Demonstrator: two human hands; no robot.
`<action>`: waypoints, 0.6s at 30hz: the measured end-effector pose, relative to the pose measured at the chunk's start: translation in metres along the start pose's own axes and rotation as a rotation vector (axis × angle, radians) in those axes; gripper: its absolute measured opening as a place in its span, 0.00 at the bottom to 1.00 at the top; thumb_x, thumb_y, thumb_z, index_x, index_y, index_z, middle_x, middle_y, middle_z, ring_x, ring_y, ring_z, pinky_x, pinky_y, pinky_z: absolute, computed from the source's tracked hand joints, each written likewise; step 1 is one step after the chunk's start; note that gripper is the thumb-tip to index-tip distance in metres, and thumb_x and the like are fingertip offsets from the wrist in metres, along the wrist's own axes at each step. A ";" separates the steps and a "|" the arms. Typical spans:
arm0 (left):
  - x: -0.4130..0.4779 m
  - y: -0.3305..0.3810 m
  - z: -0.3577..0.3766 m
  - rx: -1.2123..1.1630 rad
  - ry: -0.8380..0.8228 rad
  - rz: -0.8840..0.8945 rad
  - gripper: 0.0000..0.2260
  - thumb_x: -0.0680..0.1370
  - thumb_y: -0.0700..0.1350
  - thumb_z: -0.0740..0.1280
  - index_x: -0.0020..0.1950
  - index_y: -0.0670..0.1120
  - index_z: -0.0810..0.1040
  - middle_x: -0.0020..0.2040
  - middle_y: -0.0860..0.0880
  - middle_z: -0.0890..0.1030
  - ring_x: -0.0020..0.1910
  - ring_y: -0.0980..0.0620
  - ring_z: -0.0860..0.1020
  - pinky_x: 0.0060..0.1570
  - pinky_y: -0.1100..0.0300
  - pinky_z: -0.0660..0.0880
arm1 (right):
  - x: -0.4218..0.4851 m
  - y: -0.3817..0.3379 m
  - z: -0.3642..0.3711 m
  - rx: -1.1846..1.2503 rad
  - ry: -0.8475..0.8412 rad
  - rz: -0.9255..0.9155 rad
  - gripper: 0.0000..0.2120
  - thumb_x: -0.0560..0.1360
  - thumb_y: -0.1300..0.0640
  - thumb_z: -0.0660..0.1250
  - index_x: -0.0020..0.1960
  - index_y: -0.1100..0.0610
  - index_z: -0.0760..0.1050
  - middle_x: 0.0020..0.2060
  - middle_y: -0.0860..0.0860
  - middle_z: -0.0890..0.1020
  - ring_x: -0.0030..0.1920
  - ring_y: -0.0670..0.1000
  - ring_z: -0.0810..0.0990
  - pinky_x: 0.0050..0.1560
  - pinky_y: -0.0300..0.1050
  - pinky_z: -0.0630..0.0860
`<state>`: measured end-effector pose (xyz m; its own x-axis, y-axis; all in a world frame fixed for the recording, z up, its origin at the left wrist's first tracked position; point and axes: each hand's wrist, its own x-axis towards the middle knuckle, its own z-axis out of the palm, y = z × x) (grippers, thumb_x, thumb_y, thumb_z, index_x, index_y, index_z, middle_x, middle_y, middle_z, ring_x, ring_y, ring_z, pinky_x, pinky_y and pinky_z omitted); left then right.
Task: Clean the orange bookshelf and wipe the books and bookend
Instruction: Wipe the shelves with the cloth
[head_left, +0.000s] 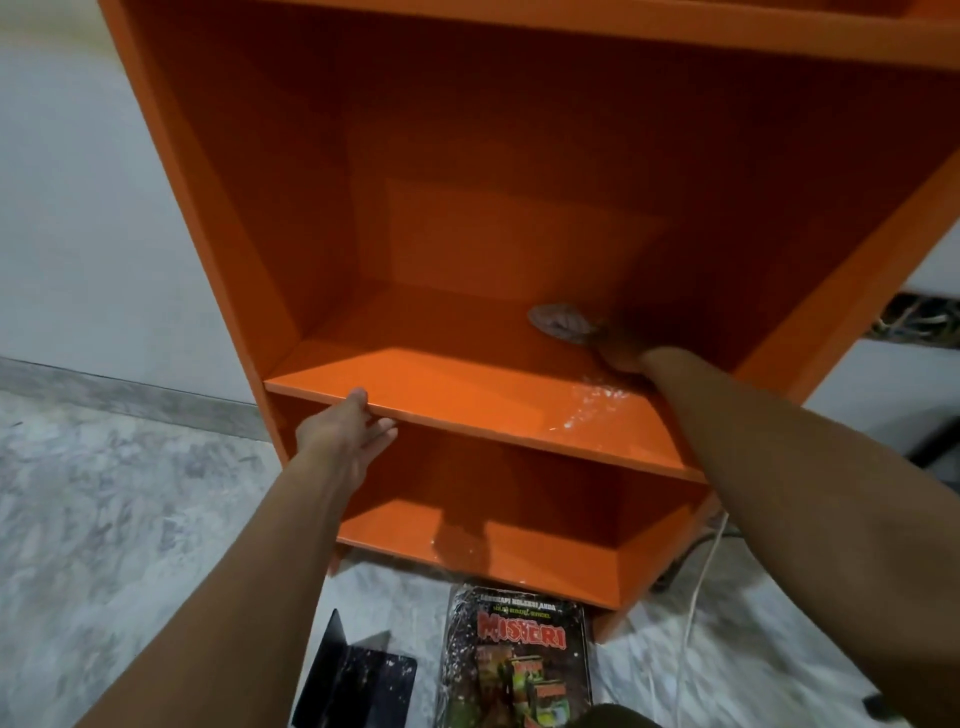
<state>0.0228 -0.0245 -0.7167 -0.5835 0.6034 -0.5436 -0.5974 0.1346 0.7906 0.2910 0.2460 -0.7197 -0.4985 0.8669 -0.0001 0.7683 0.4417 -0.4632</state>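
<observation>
Right hand (623, 356) (blurred) inside orange bookshelf (457, 389), cloth (560, 321) at its fingertips.

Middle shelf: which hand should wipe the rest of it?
Probably the right hand: it holds the cloth deep on the middle shelf. The left hand only grips that shelf's front edge and has no cloth.

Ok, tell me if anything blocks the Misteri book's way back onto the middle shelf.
Only the hands: the right hand and a cloth are at the right rear of the middle shelf, the left hand grips its front edge. Nothing else visible.
</observation>
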 end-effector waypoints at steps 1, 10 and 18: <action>0.001 -0.001 0.000 -0.007 0.005 -0.002 0.08 0.82 0.43 0.65 0.56 0.39 0.73 0.49 0.42 0.79 0.50 0.44 0.83 0.54 0.52 0.81 | -0.001 0.014 0.007 -0.039 -0.017 -0.031 0.21 0.79 0.34 0.55 0.71 0.35 0.68 0.72 0.44 0.72 0.68 0.51 0.73 0.69 0.52 0.69; 0.011 -0.002 -0.002 -0.014 -0.062 0.001 0.07 0.82 0.42 0.65 0.57 0.39 0.73 0.48 0.43 0.77 0.45 0.45 0.81 0.48 0.54 0.80 | -0.124 -0.081 0.024 -0.231 0.082 -0.291 0.17 0.78 0.39 0.63 0.65 0.42 0.76 0.62 0.44 0.79 0.64 0.51 0.75 0.61 0.45 0.68; 0.018 0.000 -0.007 0.030 -0.140 0.009 0.13 0.83 0.39 0.62 0.67 0.39 0.71 0.65 0.41 0.77 0.52 0.44 0.80 0.40 0.56 0.80 | -0.217 -0.124 0.053 -0.072 -0.181 -0.515 0.18 0.78 0.64 0.65 0.65 0.52 0.78 0.56 0.49 0.77 0.52 0.37 0.70 0.53 0.30 0.66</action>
<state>0.0078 -0.0192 -0.7288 -0.5054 0.7079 -0.4934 -0.5744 0.1506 0.8046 0.2828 -0.0086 -0.7092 -0.8735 0.4837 0.0550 0.4291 0.8183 -0.3823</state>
